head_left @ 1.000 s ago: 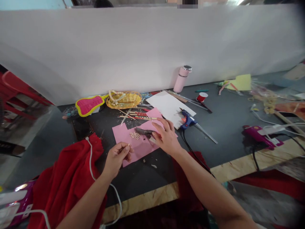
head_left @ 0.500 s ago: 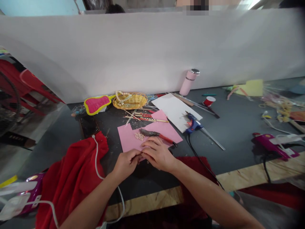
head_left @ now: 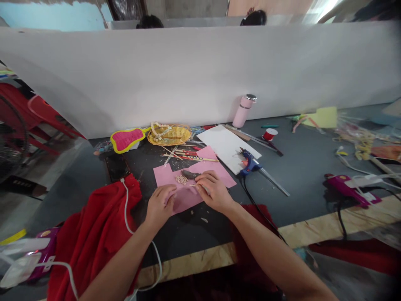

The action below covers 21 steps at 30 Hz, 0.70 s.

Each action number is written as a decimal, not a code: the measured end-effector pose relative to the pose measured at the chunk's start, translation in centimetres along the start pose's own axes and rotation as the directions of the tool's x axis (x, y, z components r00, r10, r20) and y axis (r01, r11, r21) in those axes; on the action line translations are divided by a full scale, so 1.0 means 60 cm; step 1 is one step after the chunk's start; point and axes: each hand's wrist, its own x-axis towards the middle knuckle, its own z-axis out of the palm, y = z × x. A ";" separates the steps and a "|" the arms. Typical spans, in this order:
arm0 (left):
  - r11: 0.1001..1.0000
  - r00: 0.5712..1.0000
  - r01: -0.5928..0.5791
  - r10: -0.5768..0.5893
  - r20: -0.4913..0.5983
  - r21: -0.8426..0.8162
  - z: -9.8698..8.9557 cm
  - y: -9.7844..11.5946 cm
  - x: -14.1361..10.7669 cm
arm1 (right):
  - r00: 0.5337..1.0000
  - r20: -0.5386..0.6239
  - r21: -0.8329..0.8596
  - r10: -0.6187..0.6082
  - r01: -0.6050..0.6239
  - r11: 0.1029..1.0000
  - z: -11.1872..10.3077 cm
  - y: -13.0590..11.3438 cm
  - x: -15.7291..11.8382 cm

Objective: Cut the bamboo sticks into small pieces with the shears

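Note:
My right hand [head_left: 215,192] is over the pink paper [head_left: 188,200], its thumb and fingers pinched on a short, thin, pale stick [head_left: 192,185] that pokes out to the left. Beneath that hand lies a pair of pliers with dark jaws [head_left: 189,174]; its handles are hidden. A small pile of pale cut pieces [head_left: 181,179] rests on the paper beside the jaws. My left hand [head_left: 159,205] is at the paper's left edge, fingers curved and apart from the thumb, with nothing visible in it.
Behind the paper lie several red-and-pale sticks [head_left: 184,155] and a wicker basket [head_left: 175,136]. A blue glue gun [head_left: 249,163] rests by a white board [head_left: 230,146]. A pink bottle [head_left: 242,112] stands behind. Red cloth [head_left: 100,217] and a white cable lie left.
My hands, together before, have moved apart, the left one leftward and the right one slightly up. The right hand now covers the pliers' handles, and the thin stick shows.

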 end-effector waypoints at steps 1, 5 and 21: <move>0.999 0.999 -0.024 0.024 -0.032 0.023 -0.001 -0.004 0.003 | 1.000 -0.006 -0.002 0.001 -0.001 1.000 0.000 0.001 0.000; 0.997 0.994 -0.026 0.034 -0.101 0.075 -0.002 -0.014 0.012 | 1.000 -0.028 -0.008 0.005 -0.005 1.000 0.004 0.006 0.001; 0.983 0.986 -0.144 0.152 -0.067 0.110 0.001 0.001 0.013 | 1.000 0.020 -0.022 0.015 -0.015 1.000 0.004 0.009 -0.002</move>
